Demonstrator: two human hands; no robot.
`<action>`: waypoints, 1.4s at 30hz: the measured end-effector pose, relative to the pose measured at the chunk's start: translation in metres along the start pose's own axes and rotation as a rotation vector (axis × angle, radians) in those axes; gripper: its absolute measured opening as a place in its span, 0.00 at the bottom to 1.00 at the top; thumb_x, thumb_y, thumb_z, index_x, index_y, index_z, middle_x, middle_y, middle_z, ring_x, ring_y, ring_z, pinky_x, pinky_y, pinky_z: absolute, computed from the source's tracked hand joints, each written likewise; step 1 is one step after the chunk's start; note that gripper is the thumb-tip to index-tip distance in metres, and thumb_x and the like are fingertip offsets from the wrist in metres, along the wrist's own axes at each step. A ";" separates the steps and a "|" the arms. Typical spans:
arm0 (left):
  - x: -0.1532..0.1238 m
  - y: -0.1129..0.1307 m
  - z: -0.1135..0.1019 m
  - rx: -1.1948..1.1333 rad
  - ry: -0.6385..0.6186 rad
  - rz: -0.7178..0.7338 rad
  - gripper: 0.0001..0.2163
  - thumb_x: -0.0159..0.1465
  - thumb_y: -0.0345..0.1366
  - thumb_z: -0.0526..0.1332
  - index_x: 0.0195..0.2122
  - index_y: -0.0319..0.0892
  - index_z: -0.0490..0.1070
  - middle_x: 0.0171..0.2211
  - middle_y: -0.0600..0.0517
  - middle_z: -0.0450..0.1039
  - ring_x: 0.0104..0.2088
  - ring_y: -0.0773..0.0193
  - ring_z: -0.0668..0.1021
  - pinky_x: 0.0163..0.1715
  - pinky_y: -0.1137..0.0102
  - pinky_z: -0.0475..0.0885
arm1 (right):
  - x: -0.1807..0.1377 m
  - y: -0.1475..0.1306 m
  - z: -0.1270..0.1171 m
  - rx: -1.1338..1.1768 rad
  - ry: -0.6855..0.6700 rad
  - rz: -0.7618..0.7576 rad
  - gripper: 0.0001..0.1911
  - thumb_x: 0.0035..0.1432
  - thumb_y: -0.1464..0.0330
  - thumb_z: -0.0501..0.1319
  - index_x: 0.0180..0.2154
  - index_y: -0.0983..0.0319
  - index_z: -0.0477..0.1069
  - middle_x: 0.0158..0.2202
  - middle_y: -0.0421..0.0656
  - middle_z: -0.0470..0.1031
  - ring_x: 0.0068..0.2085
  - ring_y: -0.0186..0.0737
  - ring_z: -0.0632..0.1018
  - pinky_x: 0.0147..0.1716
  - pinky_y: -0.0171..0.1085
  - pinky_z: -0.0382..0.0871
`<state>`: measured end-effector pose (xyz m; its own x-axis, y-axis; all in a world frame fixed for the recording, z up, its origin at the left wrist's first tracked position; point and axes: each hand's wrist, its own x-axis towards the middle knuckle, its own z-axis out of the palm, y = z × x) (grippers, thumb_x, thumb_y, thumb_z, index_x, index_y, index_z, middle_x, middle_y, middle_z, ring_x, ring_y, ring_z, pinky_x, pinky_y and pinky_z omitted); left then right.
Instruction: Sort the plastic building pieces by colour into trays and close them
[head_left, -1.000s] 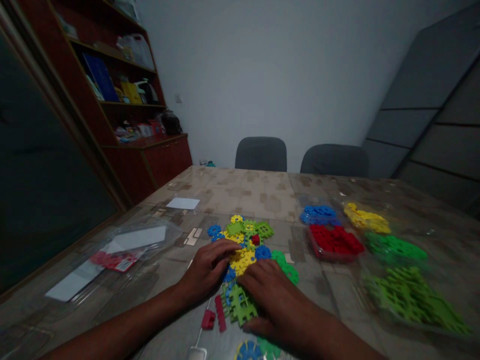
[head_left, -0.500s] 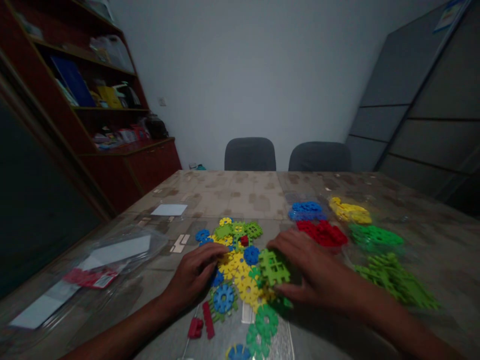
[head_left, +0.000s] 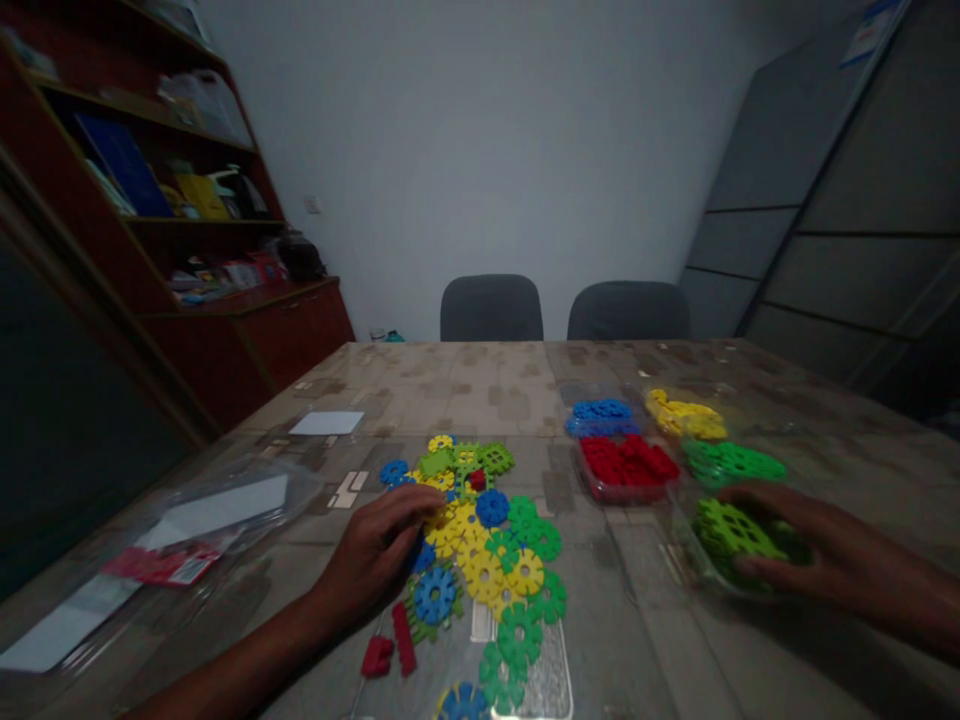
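Observation:
My left hand (head_left: 379, 550) lies with fingers stretched on the left edge of a loose heap of blue, yellow and green gear pieces (head_left: 487, 565) in the middle of the table. My right hand (head_left: 806, 550) is far to the right, over a clear tray of green grid pieces (head_left: 709, 575), with its fingers closed round a green grid piece (head_left: 731, 530) that rests on that pile. Beyond it lie sorted piles: red pieces (head_left: 626, 462), blue pieces (head_left: 600, 412), yellow pieces (head_left: 686, 415) and green gears (head_left: 731, 462).
Two small red bricks (head_left: 390, 645) lie by my left wrist. A clear plastic bag with papers (head_left: 187, 530) sits at the left, and a white card (head_left: 326, 423) lies further back. Two grey chairs (head_left: 491, 308) stand at the table's far side; a wooden shelf (head_left: 187, 200) fills the left wall.
My right hand has carried the green grid piece from the central heap rightward to the green grid tray. My left hand stays on the heap.

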<state>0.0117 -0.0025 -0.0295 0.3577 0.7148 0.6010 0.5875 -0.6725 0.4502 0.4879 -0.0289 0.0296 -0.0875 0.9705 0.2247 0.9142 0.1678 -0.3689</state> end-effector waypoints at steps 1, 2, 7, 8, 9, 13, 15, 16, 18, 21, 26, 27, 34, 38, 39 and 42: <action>0.000 0.000 0.000 -0.001 0.004 0.003 0.13 0.66 0.27 0.55 0.44 0.44 0.77 0.43 0.49 0.82 0.45 0.59 0.82 0.46 0.66 0.77 | -0.001 0.001 0.002 0.038 -0.030 -0.024 0.14 0.59 0.64 0.63 0.47 0.56 0.79 0.49 0.55 0.79 0.48 0.47 0.80 0.47 0.42 0.70; 0.000 0.000 0.000 -0.002 0.007 0.004 0.13 0.66 0.27 0.55 0.44 0.45 0.77 0.44 0.49 0.81 0.45 0.60 0.82 0.47 0.67 0.77 | -0.002 0.002 0.003 0.071 -0.053 -0.044 0.15 0.59 0.65 0.63 0.48 0.57 0.79 0.50 0.56 0.78 0.49 0.47 0.79 0.48 0.42 0.69; -0.001 -0.003 0.000 -0.002 -0.002 0.032 0.13 0.67 0.27 0.55 0.46 0.45 0.77 0.44 0.50 0.81 0.46 0.61 0.82 0.47 0.68 0.76 | 0.002 -0.001 0.001 0.123 -0.064 -0.029 0.14 0.65 0.64 0.57 0.45 0.59 0.80 0.48 0.56 0.79 0.47 0.45 0.79 0.48 0.43 0.68; -0.001 -0.003 0.000 -0.002 -0.007 0.039 0.13 0.67 0.26 0.55 0.46 0.45 0.77 0.44 0.50 0.81 0.46 0.61 0.82 0.47 0.68 0.76 | 0.003 -0.001 0.001 0.131 -0.083 -0.036 0.16 0.66 0.64 0.55 0.45 0.59 0.80 0.47 0.55 0.80 0.47 0.45 0.80 0.48 0.43 0.68; -0.001 -0.003 0.000 -0.002 -0.009 0.044 0.14 0.67 0.26 0.55 0.45 0.45 0.77 0.44 0.50 0.81 0.46 0.61 0.82 0.47 0.69 0.76 | 0.005 -0.001 0.001 0.136 -0.110 -0.048 0.16 0.67 0.64 0.54 0.44 0.59 0.80 0.46 0.54 0.80 0.46 0.44 0.80 0.48 0.43 0.68; 0.001 0.000 0.000 -0.006 0.000 0.054 0.14 0.67 0.25 0.54 0.45 0.45 0.78 0.44 0.49 0.81 0.45 0.62 0.82 0.46 0.69 0.77 | 0.011 0.008 0.003 0.118 -0.238 -0.139 0.16 0.59 0.59 0.61 0.45 0.56 0.80 0.46 0.52 0.81 0.47 0.51 0.80 0.47 0.45 0.72; 0.001 0.001 0.000 -0.013 0.001 0.054 0.14 0.67 0.25 0.55 0.45 0.45 0.78 0.44 0.49 0.81 0.45 0.62 0.82 0.46 0.69 0.77 | 0.012 0.015 0.000 0.119 -0.226 -0.137 0.19 0.57 0.54 0.62 0.45 0.55 0.80 0.47 0.50 0.81 0.47 0.53 0.80 0.48 0.46 0.74; 0.002 0.001 0.000 -0.017 0.000 0.056 0.14 0.66 0.25 0.55 0.45 0.45 0.78 0.43 0.49 0.81 0.45 0.62 0.82 0.46 0.70 0.77 | 0.012 0.019 -0.003 0.124 -0.195 -0.114 0.20 0.57 0.52 0.61 0.45 0.55 0.79 0.47 0.49 0.81 0.47 0.54 0.81 0.48 0.47 0.74; 0.002 0.002 -0.001 -0.022 -0.001 0.061 0.14 0.66 0.24 0.56 0.45 0.45 0.78 0.43 0.49 0.81 0.45 0.62 0.82 0.46 0.70 0.76 | 0.010 0.027 -0.011 0.126 -0.135 -0.051 0.21 0.57 0.50 0.59 0.44 0.54 0.80 0.47 0.48 0.82 0.47 0.55 0.81 0.47 0.47 0.76; 0.002 0.002 -0.001 -0.029 0.003 0.074 0.15 0.66 0.24 0.55 0.46 0.46 0.78 0.44 0.49 0.81 0.45 0.62 0.82 0.46 0.71 0.76 | 0.006 0.041 -0.024 0.098 -0.136 0.036 0.21 0.56 0.48 0.57 0.38 0.53 0.80 0.42 0.47 0.83 0.42 0.55 0.83 0.40 0.45 0.78; 0.002 0.001 -0.001 -0.035 0.006 0.084 0.15 0.66 0.23 0.55 0.46 0.46 0.77 0.44 0.50 0.81 0.45 0.63 0.81 0.46 0.71 0.76 | 0.001 0.048 -0.029 0.049 -0.213 0.139 0.20 0.56 0.49 0.54 0.30 0.53 0.78 0.34 0.49 0.83 0.31 0.52 0.82 0.31 0.44 0.77; 0.002 0.001 -0.001 -0.033 0.003 0.082 0.15 0.66 0.23 0.55 0.46 0.46 0.77 0.44 0.50 0.81 0.45 0.63 0.81 0.46 0.70 0.76 | 0.001 0.046 -0.027 0.051 -0.228 0.137 0.19 0.55 0.50 0.55 0.30 0.53 0.78 0.34 0.49 0.83 0.31 0.52 0.82 0.31 0.45 0.77; 0.002 0.002 -0.001 -0.037 -0.002 0.083 0.15 0.66 0.24 0.55 0.46 0.46 0.77 0.44 0.49 0.80 0.45 0.63 0.81 0.46 0.70 0.76 | 0.006 0.028 -0.013 0.092 -0.226 0.110 0.14 0.56 0.59 0.56 0.37 0.53 0.78 0.38 0.51 0.83 0.38 0.50 0.83 0.35 0.43 0.74; 0.001 0.002 -0.001 -0.049 0.001 0.084 0.15 0.66 0.23 0.56 0.46 0.46 0.77 0.44 0.49 0.80 0.44 0.63 0.81 0.46 0.71 0.76 | 0.008 0.028 -0.016 0.100 -0.202 0.136 0.15 0.55 0.57 0.55 0.36 0.53 0.78 0.38 0.50 0.84 0.36 0.49 0.83 0.35 0.43 0.74; 0.001 0.002 -0.001 -0.049 -0.001 0.080 0.15 0.66 0.23 0.56 0.46 0.46 0.77 0.44 0.49 0.81 0.44 0.63 0.82 0.46 0.71 0.76 | 0.009 0.030 -0.017 0.099 -0.183 0.136 0.15 0.54 0.57 0.55 0.35 0.53 0.79 0.37 0.49 0.84 0.36 0.50 0.83 0.35 0.43 0.74; 0.000 0.001 0.000 -0.055 -0.012 0.038 0.15 0.66 0.25 0.55 0.45 0.46 0.78 0.44 0.49 0.81 0.45 0.62 0.81 0.46 0.68 0.76 | 0.010 0.034 -0.020 0.084 -0.123 0.124 0.15 0.53 0.55 0.57 0.34 0.52 0.79 0.38 0.49 0.84 0.37 0.53 0.84 0.34 0.43 0.76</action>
<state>0.0122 -0.0030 -0.0294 0.3878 0.6908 0.6103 0.5327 -0.7083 0.4632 0.5257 -0.0165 0.0372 -0.0290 0.9976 0.0630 0.8850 0.0550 -0.4623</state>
